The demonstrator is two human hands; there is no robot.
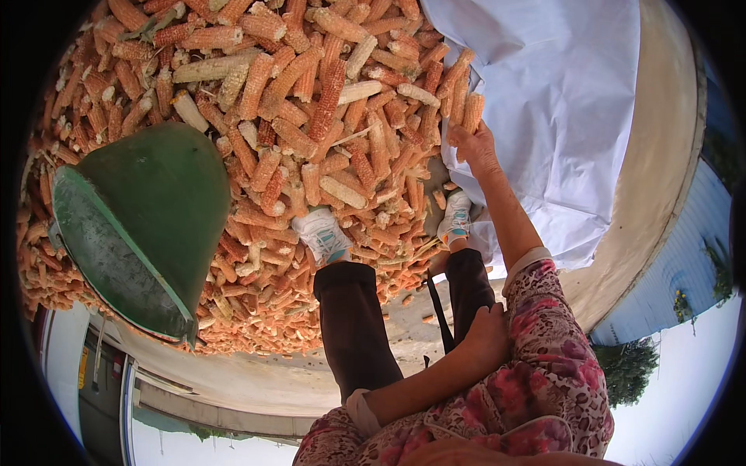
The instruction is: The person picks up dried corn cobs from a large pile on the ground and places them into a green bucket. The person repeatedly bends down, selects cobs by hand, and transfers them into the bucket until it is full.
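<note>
A large heap of bare corn cobs [326,105] fills the upper left and middle. At its right edge, beside a white sheet [553,116], my right hand [478,148] is closed around an orange corn cob [473,110]; other cobs lean close by. My left arm crosses my body, and my left hand [488,332] rests near my right knee, against the right sleeve. Its fingers are mostly hidden. To the left, a green metal container [169,180] with an open mouth lies tipped on the heap.
My white shoes [322,233] stand at the heap's near side, one beside the white sheet. A dark strap [438,311] hangs between my legs. Loose cobs lie on the concrete ground [408,332]. A low wall [221,413] runs behind, and blue corrugated sheeting [664,256] is at the right.
</note>
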